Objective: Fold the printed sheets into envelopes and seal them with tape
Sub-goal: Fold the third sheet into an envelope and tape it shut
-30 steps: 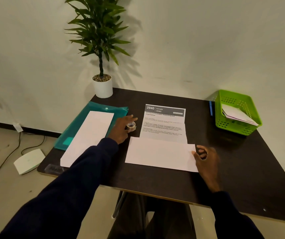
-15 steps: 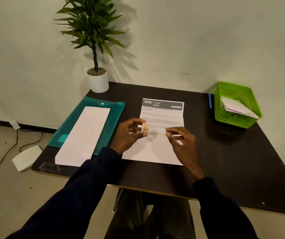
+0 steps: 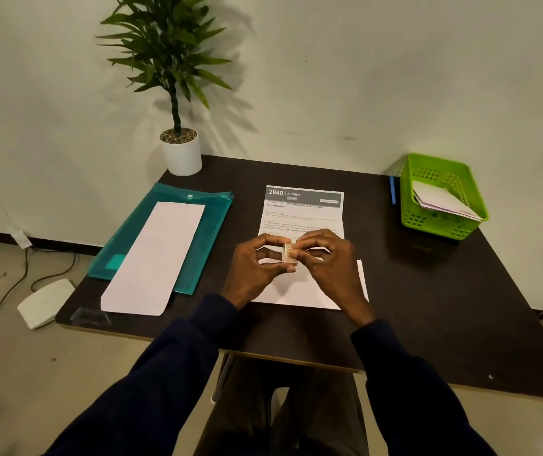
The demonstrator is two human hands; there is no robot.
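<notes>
A printed sheet [image 3: 303, 209] headed "2940 KITCHEN" lies in the middle of the dark table, its lower part folded up so a blank white panel [image 3: 299, 291] faces me. Above that panel my left hand [image 3: 257, 264] pinches a small roll of tape [image 3: 288, 256] between thumb and fingers. My right hand [image 3: 329, 261] touches the roll's right side with its fingertips, picking at the tape end. A second white sheet [image 3: 155, 258], folded long, rests on a teal plastic folder [image 3: 210, 225] at the left.
A green basket [image 3: 444, 222] holding folded papers stands at the back right, a blue pen [image 3: 392, 190] beside it. A potted plant [image 3: 181, 153] occupies the back left corner. The table's front edge [image 3: 263, 353] runs just before my sleeves. Cables and a white device [image 3: 44, 302] lie on the floor at left.
My left hand picked the tape roll up from beside the folder and brought it over the sheet. My right hand left the sheet's right edge and came to the roll.
</notes>
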